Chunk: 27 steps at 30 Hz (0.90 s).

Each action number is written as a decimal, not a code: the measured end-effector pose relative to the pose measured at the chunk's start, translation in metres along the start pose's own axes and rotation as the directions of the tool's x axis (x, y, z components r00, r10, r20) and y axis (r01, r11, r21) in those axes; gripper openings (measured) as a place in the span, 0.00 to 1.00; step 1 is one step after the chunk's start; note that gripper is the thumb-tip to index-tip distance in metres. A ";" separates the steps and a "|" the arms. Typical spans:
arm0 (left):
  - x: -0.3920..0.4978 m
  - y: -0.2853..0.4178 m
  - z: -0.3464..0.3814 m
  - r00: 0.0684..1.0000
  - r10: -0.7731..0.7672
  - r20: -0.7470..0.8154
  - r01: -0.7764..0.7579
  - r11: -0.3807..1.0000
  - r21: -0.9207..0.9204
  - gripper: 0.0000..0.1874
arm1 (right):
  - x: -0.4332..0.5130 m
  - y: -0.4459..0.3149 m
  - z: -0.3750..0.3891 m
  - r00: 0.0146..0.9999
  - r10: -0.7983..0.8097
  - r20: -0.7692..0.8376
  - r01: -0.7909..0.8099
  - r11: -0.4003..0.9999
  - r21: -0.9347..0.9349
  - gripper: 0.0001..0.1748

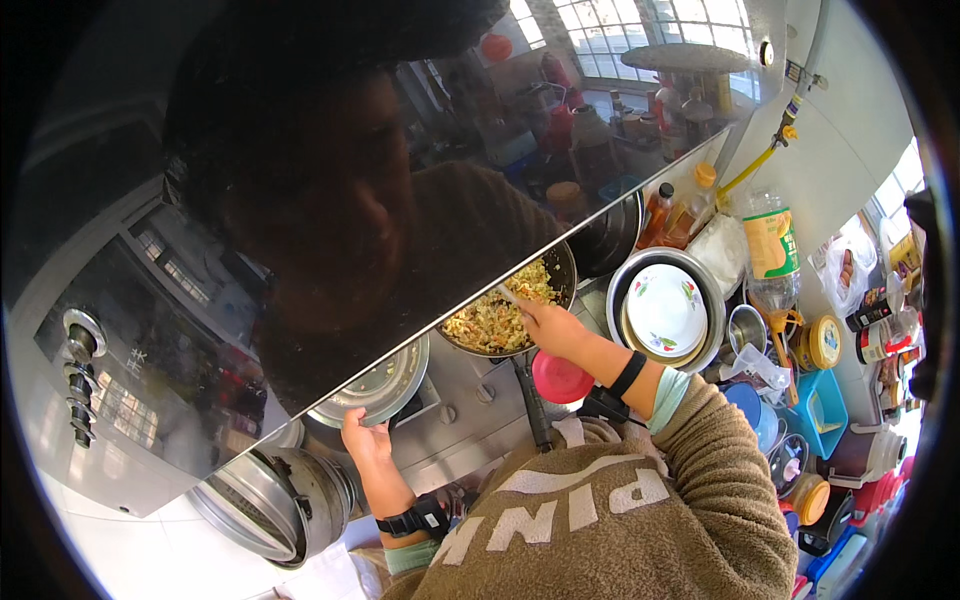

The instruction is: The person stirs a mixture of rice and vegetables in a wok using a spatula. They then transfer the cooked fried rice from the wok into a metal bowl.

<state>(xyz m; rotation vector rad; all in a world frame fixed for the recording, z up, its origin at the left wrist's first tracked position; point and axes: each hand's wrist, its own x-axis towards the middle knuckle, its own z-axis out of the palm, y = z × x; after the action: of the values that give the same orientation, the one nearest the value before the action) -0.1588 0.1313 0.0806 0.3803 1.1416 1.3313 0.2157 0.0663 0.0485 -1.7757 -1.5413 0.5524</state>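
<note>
My right hand (551, 326) grips the pale handle of a utensil (508, 292), whose far end reaches into a dark frying pan (570, 274). Chopped food in yellow, green and orange bits (484, 322) covers the pan's bottom, and the glossy range hood hides its far part. The pan's black handle (532, 405) points towards my body. My left hand (367, 439) is at the near rim of a round metal pan or lid (390, 382) on the left side of the stove. Its thumb is raised, and whether the fingers hold the rim is unclear.
The dark range hood (337, 187) slants low over the stove (465, 420). A pink round plastic item (562, 376) sits right of the pan handle. Nested bowls (666, 311), bottles (769, 240) and a blue basket (817, 412) crowd the right; a steel steamer pot (315, 495) stands left.
</note>
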 end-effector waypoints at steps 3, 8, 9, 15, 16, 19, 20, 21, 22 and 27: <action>-0.001 -0.001 0.000 1.000 -0.014 -0.010 0.014 1.000 0.006 0.25 | -0.022 -0.012 -0.019 0.953 0.095 0.287 0.011 0.938 -0.347 0.26; 0.000 -0.001 0.000 1.000 -0.019 0.016 0.019 1.000 0.006 0.24 | -0.042 -0.031 -0.087 0.850 0.195 0.489 0.152 0.798 -0.583 0.29; 0.000 -0.001 -0.001 0.999 -0.015 0.034 0.015 1.000 0.003 0.24 | -0.045 -0.032 -0.098 0.860 0.193 0.472 0.143 0.797 -0.587 0.29; 0.000 -0.002 -0.009 1.000 -0.014 0.020 0.014 1.000 -0.021 0.21 | -0.056 0.020 -0.121 0.971 0.136 0.195 -0.095 0.974 -0.205 0.24; -0.001 -0.003 -0.010 1.000 -0.010 0.014 0.010 0.999 -0.031 0.21 | -0.050 0.031 -0.109 0.991 0.105 0.079 -0.101 0.993 -0.064 0.23; -0.001 -0.006 -0.010 1.000 -0.023 -0.010 0.023 1.000 -0.014 0.21 | -0.024 0.050 -0.071 0.958 0.288 0.011 -0.268 0.876 0.400 0.21; -0.002 -0.006 -0.010 1.000 -0.028 -0.006 0.028 0.999 -0.016 0.21 | -0.020 0.050 -0.063 0.843 0.463 0.274 -0.526 0.606 0.596 0.22; -0.003 -0.006 -0.010 0.999 -0.030 -0.015 0.030 1.000 -0.008 0.21 | -0.015 0.049 -0.055 0.630 0.529 0.568 -0.747 0.213 0.630 0.22; -0.003 -0.006 -0.010 0.999 -0.028 -0.023 0.027 1.000 -0.005 0.20 | -0.016 0.042 -0.042 0.613 0.509 0.604 -0.750 0.133 0.648 0.22; 0.000 -0.006 -0.014 0.999 -0.040 -0.033 0.040 0.999 -0.020 0.21 | -0.044 0.017 -0.048 0.618 0.382 0.687 -0.785 0.339 0.518 0.24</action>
<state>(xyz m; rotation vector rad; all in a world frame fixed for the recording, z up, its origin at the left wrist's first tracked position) -0.1664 0.1248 0.0692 0.3210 1.1573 1.3166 0.2533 0.0116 0.0616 -1.4323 -0.5173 1.8507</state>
